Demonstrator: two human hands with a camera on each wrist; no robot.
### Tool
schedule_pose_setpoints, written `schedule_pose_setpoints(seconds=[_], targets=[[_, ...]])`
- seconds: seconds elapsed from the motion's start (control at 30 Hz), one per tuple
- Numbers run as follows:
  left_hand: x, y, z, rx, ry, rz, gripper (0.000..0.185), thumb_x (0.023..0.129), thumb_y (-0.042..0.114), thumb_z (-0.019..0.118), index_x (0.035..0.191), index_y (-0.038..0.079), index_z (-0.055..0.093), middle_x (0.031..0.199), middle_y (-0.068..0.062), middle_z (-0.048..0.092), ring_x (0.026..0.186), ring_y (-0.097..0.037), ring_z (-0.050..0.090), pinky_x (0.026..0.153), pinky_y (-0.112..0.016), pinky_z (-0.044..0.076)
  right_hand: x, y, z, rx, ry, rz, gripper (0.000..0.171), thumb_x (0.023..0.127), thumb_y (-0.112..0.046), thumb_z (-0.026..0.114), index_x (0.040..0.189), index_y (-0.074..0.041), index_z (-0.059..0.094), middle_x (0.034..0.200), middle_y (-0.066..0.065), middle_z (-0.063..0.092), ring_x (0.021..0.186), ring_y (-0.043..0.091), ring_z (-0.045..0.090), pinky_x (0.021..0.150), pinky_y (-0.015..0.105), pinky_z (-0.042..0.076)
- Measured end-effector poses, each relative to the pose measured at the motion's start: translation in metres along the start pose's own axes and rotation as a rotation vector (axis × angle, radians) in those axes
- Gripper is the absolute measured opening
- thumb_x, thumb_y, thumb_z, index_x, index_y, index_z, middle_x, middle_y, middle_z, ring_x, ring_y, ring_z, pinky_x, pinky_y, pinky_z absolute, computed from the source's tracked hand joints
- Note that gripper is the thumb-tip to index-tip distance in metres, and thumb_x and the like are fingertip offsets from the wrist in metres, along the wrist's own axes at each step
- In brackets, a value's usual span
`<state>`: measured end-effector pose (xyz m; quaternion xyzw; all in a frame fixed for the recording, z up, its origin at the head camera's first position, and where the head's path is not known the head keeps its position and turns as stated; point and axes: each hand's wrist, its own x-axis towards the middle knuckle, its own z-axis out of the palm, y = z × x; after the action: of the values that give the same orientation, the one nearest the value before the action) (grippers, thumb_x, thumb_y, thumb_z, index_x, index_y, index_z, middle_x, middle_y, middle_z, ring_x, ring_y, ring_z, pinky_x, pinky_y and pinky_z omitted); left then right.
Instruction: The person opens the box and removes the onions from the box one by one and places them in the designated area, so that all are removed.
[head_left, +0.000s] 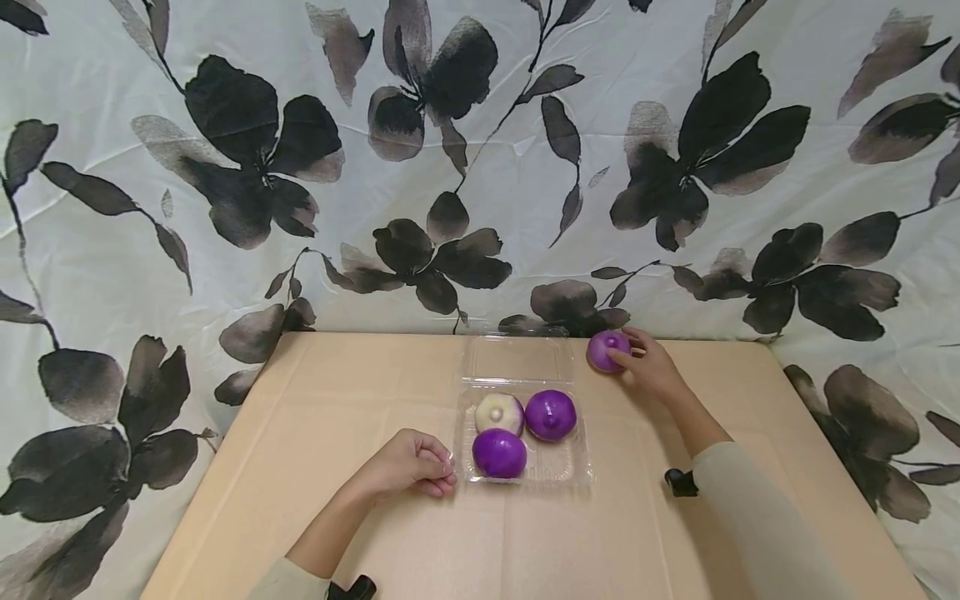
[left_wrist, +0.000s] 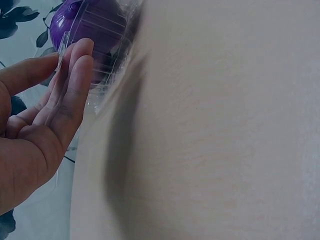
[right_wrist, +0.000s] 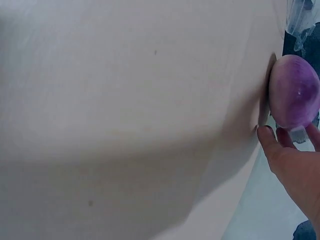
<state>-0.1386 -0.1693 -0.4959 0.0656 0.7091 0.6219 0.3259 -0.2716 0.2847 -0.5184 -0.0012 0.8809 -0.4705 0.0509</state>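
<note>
The tan worktop (head_left: 600, 542) ends just beyond the right hand (head_left: 651, 365), where a white cloth with dark printed flowers (head_left: 525, 167) rises; broad stretches of worktop lie left and right of the clear plastic hinged container (head_left: 555, 468). Its open lid (head_left: 517, 358) reaches the far edge. The right hand's fingers pinch a round purple vegetable (head_left: 600, 350) just right of that lid. At the container's near-left corner, the left hand (head_left: 412, 462) pinches its thin rim between thumb and fingers. Inside, one whitish round vegetable (head_left: 492, 410) and two glossy purple round vegetables (head_left: 551, 415) sit close together; the container's right wall stands between them and the right sleeve (head_left: 757, 517).
</note>
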Motion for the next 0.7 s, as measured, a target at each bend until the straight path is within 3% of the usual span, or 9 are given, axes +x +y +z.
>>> schedule_pose_setpoints(seconds=[0.37,0.7], targets=[[0.000,0.001,0.001,0.002,-0.006,-0.006,0.014,0.094,-0.003,0.065,0.103,-0.014,0.064,0.090,-0.021,0.076,0.082,-0.028,0.078,0.076,-0.040,0.069,-0.019,-0.008,-0.014,-0.025,0.031,-0.087,0.072,0.102,-0.027,0.067,0.160,-0.003,0.031,0.157,0.036,0.037,0.143,0.058,0.037,0.120,0.067,0.035],[0.000,0.000,0.001,0.003,-0.005,-0.004,0.012,0.094,-0.003,0.065,0.101,-0.012,0.065,0.091,-0.023,0.076,0.081,-0.026,0.077,0.075,-0.037,0.069,-0.045,-0.026,-0.007,-0.095,0.104,-0.263,0.073,0.095,-0.019,0.076,0.155,0.001,0.039,0.157,0.030,0.039,0.142,0.054,0.040,0.116,0.071,0.037]])
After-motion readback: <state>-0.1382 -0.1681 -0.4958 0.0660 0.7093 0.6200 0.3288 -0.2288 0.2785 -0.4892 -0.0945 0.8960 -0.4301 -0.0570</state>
